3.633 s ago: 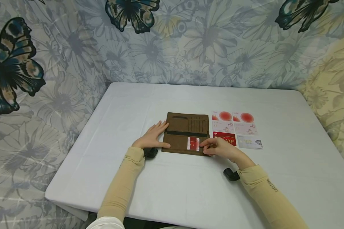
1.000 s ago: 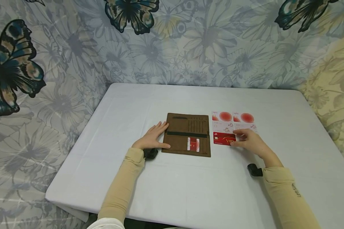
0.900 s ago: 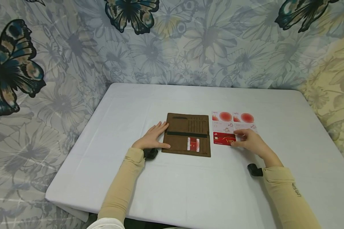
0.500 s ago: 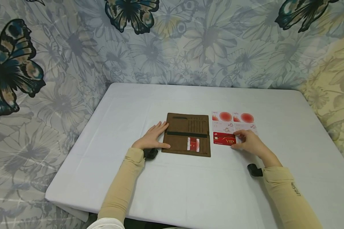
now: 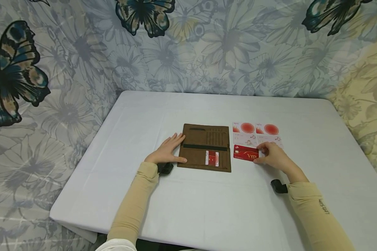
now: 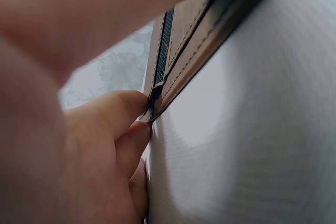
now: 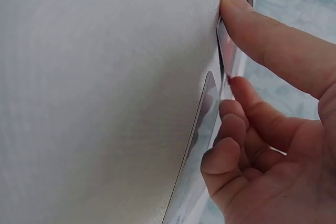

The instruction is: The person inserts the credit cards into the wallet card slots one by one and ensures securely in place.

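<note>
A brown bifold wallet [image 5: 204,137] lies open and flat on the white table. My left hand [image 5: 166,150] rests at its left side, fingers extended, with thumb and fingertips on the edge. A red and white card [image 5: 212,158] sits in its lower panel. To the right, my right hand [image 5: 271,155] pinches the right edge of a red VIP card [image 5: 245,152] between thumb and index finger; in the right wrist view the edge of the red VIP card [image 7: 227,45] appears slightly raised. Under that hand lies a silvery card [image 7: 197,145], mostly hidden in the head view.
Behind the red card lie white-pink cards, with red circles [image 5: 247,128] on the back ones. A white cloth covers the table [image 5: 188,209]. Patterned fabric [image 5: 207,48] with butterflies hangs behind it. Small black devices [image 5: 279,186] are at both wrists.
My right hand has moved from the wallet's lower right to the red VIP card. Lately its fingers shifted slightly at the card's right edge, and the card turned a little. My left hand stays put.
</note>
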`<state>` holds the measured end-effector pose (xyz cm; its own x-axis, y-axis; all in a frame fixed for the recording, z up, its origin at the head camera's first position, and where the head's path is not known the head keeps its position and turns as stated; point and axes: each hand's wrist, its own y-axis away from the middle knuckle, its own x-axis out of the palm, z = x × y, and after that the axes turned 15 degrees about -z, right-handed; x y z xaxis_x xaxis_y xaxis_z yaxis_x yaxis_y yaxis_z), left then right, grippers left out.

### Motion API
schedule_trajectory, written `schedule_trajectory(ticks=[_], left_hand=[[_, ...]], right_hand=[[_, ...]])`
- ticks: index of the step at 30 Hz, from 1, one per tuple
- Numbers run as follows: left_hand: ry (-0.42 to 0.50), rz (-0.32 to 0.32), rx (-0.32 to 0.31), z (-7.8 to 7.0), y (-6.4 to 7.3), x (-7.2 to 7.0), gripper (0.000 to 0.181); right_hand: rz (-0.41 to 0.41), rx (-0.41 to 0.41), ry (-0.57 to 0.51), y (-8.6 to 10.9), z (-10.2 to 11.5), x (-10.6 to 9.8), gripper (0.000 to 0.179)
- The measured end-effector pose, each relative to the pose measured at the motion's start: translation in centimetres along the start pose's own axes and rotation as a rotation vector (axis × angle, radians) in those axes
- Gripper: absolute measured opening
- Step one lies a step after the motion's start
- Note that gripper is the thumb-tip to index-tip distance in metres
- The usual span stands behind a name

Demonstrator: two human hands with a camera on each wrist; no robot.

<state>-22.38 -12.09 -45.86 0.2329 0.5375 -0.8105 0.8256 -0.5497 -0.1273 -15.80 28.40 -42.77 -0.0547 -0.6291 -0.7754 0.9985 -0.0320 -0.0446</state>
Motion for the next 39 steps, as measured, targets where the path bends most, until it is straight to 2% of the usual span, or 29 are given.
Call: schedule_trajectory(ticks=[16, 21, 32, 39], left_hand=[[-0.007, -0.001, -0.004, 0.0, 0.1, 0.0, 0.099], [-0.003, -0.001, -0.003, 0.2, 0.2, 0.1, 0.099], [-0.01, -0.003, 0.002, 0.2, 0.1, 0.1, 0.099], [-0.018, -0.004, 0.008, 0.3, 0.0, 0.2, 0.1]], right_hand=[[-0.07, 0.023, -0.07, 0.5, 0.4, -0.3, 0.04], [-0.086, 0.039, -0.172, 0.9, 0.3, -0.4, 0.042], [-0.082, 0.144, -0.584, 1.6, 1.2, 0.4, 0.044], [-0.039, 0.148, -0.676, 1.7, 2.5, 1.6, 0.044]])
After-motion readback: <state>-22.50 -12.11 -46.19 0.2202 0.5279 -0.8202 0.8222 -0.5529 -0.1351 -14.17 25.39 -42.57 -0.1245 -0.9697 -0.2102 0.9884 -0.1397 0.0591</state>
